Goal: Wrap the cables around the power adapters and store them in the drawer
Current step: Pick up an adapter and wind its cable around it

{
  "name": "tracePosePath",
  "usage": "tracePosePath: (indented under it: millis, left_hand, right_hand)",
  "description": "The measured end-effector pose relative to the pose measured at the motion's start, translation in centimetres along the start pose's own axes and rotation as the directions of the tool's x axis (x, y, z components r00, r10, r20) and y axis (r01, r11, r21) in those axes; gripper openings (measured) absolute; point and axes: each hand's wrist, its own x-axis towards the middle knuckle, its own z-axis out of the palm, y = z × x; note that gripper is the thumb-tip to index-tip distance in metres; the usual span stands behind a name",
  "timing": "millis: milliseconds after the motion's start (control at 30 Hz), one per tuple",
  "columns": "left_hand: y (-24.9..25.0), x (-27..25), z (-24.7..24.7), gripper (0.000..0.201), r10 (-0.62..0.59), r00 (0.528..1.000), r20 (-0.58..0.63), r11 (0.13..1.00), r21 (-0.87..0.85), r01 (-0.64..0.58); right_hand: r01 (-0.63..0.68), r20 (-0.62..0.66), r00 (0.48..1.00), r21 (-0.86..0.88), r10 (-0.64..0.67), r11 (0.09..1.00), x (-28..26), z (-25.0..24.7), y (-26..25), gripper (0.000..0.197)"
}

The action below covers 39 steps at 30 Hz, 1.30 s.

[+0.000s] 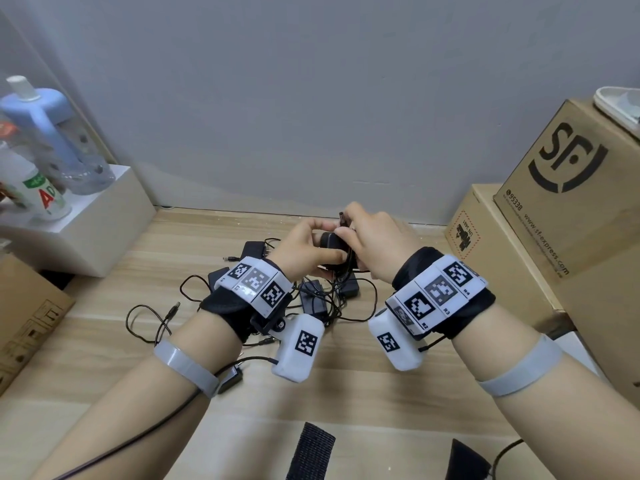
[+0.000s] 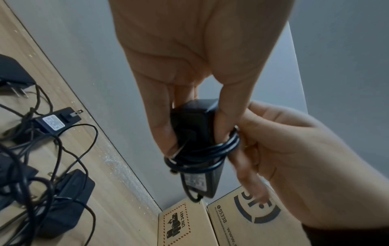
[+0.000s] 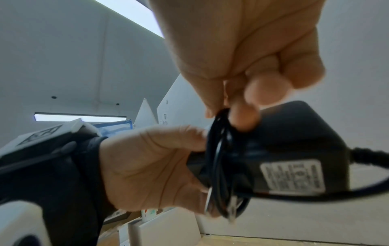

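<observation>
Above the wooden table I hold a black power adapter between both hands. My left hand grips its body between thumb and fingers; in the left wrist view the adapter hangs from those fingers with its cable wound round it in several loops. My right hand pinches the cable's end, and the barrel plug sticks up past its fingers. In the right wrist view the fingers pinch the cable against the adapter. No drawer is in view.
A tangle of several more black adapters and cables lies under my hands, and one adapter sits below my left forearm. Cardboard boxes stand at the right, a white box with bottles at the left.
</observation>
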Motion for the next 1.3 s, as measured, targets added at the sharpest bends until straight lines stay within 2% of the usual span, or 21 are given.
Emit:
tracePosePath:
  millis: [167, 300, 433, 533, 600, 700, 800, 867, 900, 933, 1067, 1100, 1200, 1300]
  left_hand:
    - [-0.4, -0.1, -0.1, 0.030, -0.025, 0.997, 0.076, 0.999, -0.031, 0.028]
    - [-0.3, 0.0, -0.2, 0.033, -0.034, 0.994, 0.106, 0.999, -0.016, 0.036]
    - [-0.1, -0.2, -0.3, 0.035, -0.025, 0.992, 0.127, 1.000, -0.008, 0.027]
    - [0.3, -0.3, -0.2, 0.034, -0.009, 0.985, 0.174, 1.000, 0.031, 0.004]
    - [0.7, -0.4, -0.2, 0.037, -0.005, 0.980, 0.201, 0.996, 0.088, -0.013]
    - [1.1, -0.4, -0.5, 0.037, -0.003, 0.979, 0.205, 0.990, 0.140, -0.026]
    - [1.1, -0.3, -0.7, 0.038, -0.010, 0.993, 0.119, 0.994, 0.107, -0.003]
    - [0.9, -0.5, -0.5, 0.055, -0.024, 1.000, 0.015, 0.999, 0.047, 0.023]
    - [0.6, -0.6, -0.3, 0.061, -0.039, 0.999, -0.031, 0.999, 0.001, 0.039]
    - [0.1, -0.6, -0.1, 0.060, -0.048, 0.997, -0.066, 0.998, -0.049, 0.045]
    - [-1.9, -1.3, 0.9, 0.013, -0.064, 0.993, -0.097, 0.983, -0.180, 0.046]
    - [-2.4, -1.7, 1.0, 0.007, -0.060, 0.992, -0.108, 0.977, -0.210, 0.036]
    - [-3.9, -2.7, 1.2, 0.009, -0.052, 0.984, -0.173, 0.966, -0.260, 0.006]
    - [-5.2, -3.9, 1.6, 0.013, -0.070, 0.976, -0.206, 0.957, -0.289, 0.007]
  right_hand:
    - [-0.052, -0.144, 0.987, 0.155, 0.075, 0.987, 0.4, -0.1, 1.4, 0.017]
    - [-0.104, -0.170, 0.969, 0.372, 0.178, 0.922, 0.6, 0.7, 2.2, 0.015]
    - [-0.104, -0.187, 0.957, 0.490, 0.221, 0.865, 0.7, 1.0, 2.5, 0.015]
    - [-0.142, -0.154, 0.947, 0.582, 0.281, 0.800, 0.9, 1.3, 2.7, 0.018]
    - [-0.179, -0.116, 0.947, 0.584, 0.299, 0.792, 1.0, 1.7, 2.6, 0.021]
    - [-0.210, -0.068, 0.941, 0.649, 0.331, 0.731, 1.2, 2.2, 2.6, 0.022]
    - [-0.253, 0.000, 0.924, 0.750, 0.383, 0.611, 1.1, 2.3, 3.0, 0.023]
    - [-0.264, 0.029, 0.913, 0.802, 0.407, 0.536, 0.7, 2.6, 3.2, 0.013]
    - [-0.266, 0.033, 0.911, 0.807, 0.410, 0.527, 0.4, 2.8, 3.3, 0.011]
    - [-0.269, 0.034, 0.913, 0.800, 0.407, 0.536, 0.0, 3.1, 3.3, 0.015]
    - [-0.271, 0.091, 0.937, 0.796, 0.336, 0.541, -1.4, 4.5, 2.8, 0.023]
    - [-0.269, 0.111, 0.943, 0.805, 0.313, 0.528, -1.7, 4.9, 2.7, 0.024]
    - [-0.243, 0.142, 0.963, 0.823, 0.229, 0.514, -2.7, 6.1, 2.1, 0.023]
    - [-0.270, 0.209, 0.962, 0.841, 0.178, 0.469, -3.7, 7.5, 1.5, 0.025]
